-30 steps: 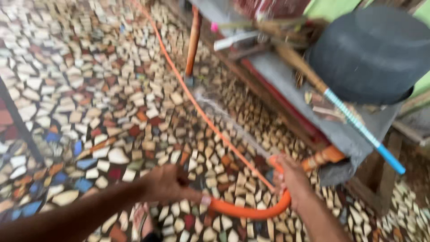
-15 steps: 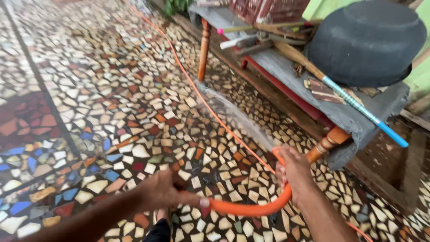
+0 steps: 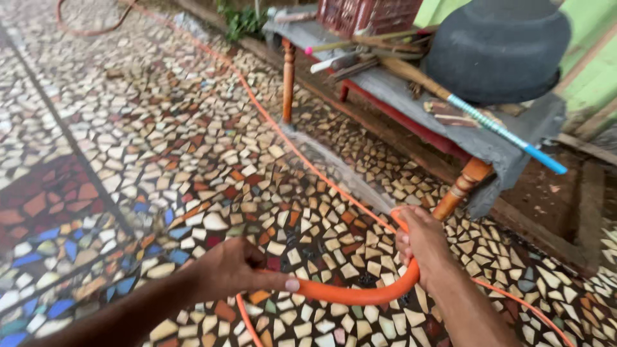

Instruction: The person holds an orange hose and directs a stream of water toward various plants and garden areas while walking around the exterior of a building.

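Head view: both forearms reach forward over the mosaic floor (image 3: 128,167). Left hand (image 3: 234,270) fingers close around the orange hose (image 3: 353,294); right hand (image 3: 424,241) fingers wrap its bent end, water (image 3: 334,167) spraying beyond them.

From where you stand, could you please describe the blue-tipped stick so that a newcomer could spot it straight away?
Look at the grey-covered bench along the green wall, right of the mosaic floor. On it, beside the upturned dark basin, lies a long stick. Unlike the plain sticks next to it, its near end is wrapped in light blue and juts past the bench's edge.
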